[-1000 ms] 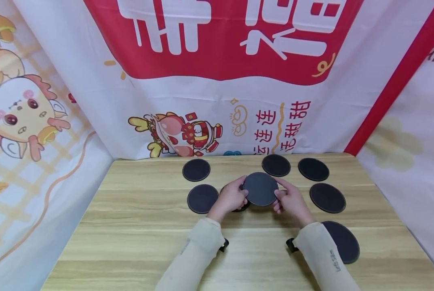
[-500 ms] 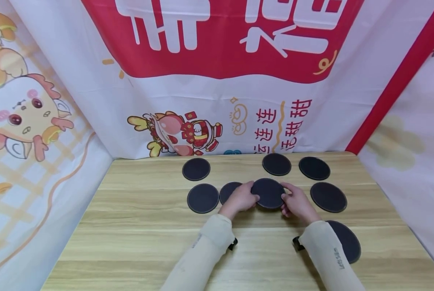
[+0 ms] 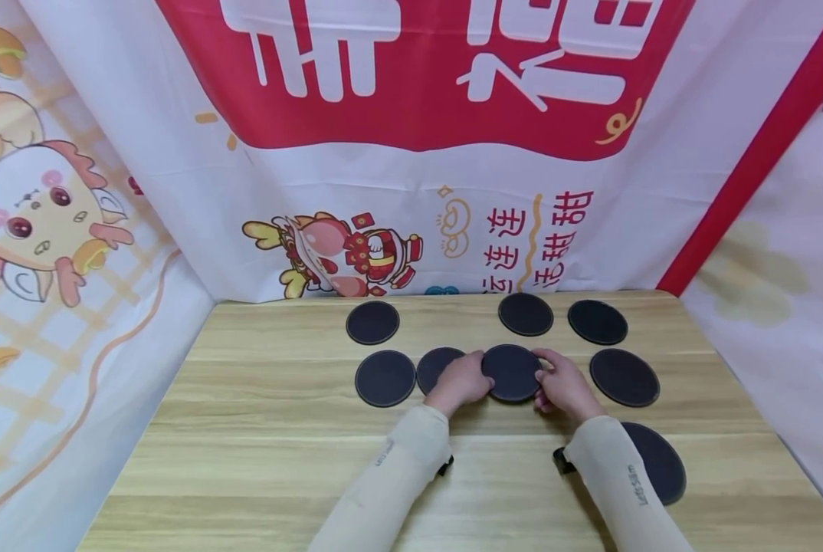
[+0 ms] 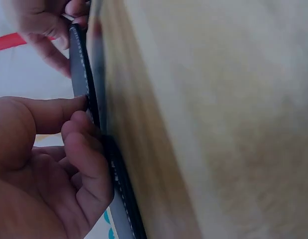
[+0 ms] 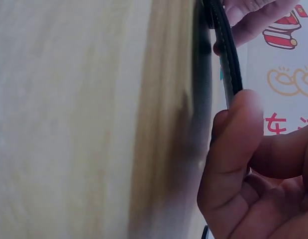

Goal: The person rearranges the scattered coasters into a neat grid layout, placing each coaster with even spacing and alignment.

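Between my hands is a round black coaster (image 3: pixel 512 373) with a stitched rim. My left hand (image 3: pixel 464 379) pinches its left edge and my right hand (image 3: pixel 565 385) pinches its right edge. In the right wrist view the coaster (image 5: pixel 227 47) stands on edge to the camera, close over the wood, with my right thumb and fingers at its near end. Another black coaster (image 3: pixel 435 370) lies just left, partly hidden by my left hand. In the left wrist view, curled lower fingers lie against that neighbouring coaster (image 4: pixel 123 191).
More black coasters lie on the wooden table (image 3: pixel 260 452): one far left (image 3: pixel 373 322), a coaster below it (image 3: pixel 385 378), and several on the right, including a coaster (image 3: pixel 653 462) partly behind my right sleeve. A printed cloth (image 3: pixel 411 176) hangs along the back edge.
Both hands have carried the coaster a little right and down closer to the table, and it now lies flatter. The coaster left of it shows more than before.
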Demonstrator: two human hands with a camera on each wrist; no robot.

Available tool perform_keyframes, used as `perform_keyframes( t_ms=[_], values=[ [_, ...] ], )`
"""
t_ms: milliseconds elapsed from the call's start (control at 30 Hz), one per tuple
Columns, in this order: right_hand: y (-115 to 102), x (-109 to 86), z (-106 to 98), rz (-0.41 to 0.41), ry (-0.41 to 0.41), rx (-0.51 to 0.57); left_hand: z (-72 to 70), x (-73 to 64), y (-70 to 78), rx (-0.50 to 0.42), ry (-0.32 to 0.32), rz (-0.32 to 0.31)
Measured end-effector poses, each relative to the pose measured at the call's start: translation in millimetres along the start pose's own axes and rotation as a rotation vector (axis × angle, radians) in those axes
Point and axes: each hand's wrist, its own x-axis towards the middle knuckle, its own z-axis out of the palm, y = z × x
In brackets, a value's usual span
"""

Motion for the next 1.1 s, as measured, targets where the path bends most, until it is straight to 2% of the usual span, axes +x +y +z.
perform_keyframes(
  t_ms=[233, 467, 600, 700, 800, 867, 967, 1100],
  values=[
    [-1, 3.6, 1, 0.022, 0.007, -0.086, 3.5, -3.2, 4.5, 0.111, 0.031, -0.008],
    [-3, 5.2, 1, 0.016, -0.011, -0.296, 3.8, -4.5, 4.9, 0.119, 0.023, 0.004],
    [-8, 2.2, 4, -0.008, -0.011, -0.378, 4.6, -4.4, 2.4, 0.082, 0.017, 0.004],
    [-19, -2.2, 10, -0.075, 0.028, -0.452, -1.0, -6.3, -4.4, -0.04, -0.003, 0.013],
    [-33, -5.2, 17, -0.118, 0.041, -0.462, -16.2, -8.3, -13.3, -0.19, -0.017, 0.023],
    [-45, -5.1, 22, -0.141, 0.031, -0.446, -31.6, -7.5, -21.9, -0.249, -0.006, 0.029],
    [-62, -1.2, 31, -0.163, 0.004, -0.399, -58.0, -0.8, -41.3, -0.237, 0.049, 0.038],
    [-84, 8.7, 48, -0.208, -0.024, -0.377, -94.6, 8.6, -74.9, -0.09, 0.132, 0.052]
  ],
)
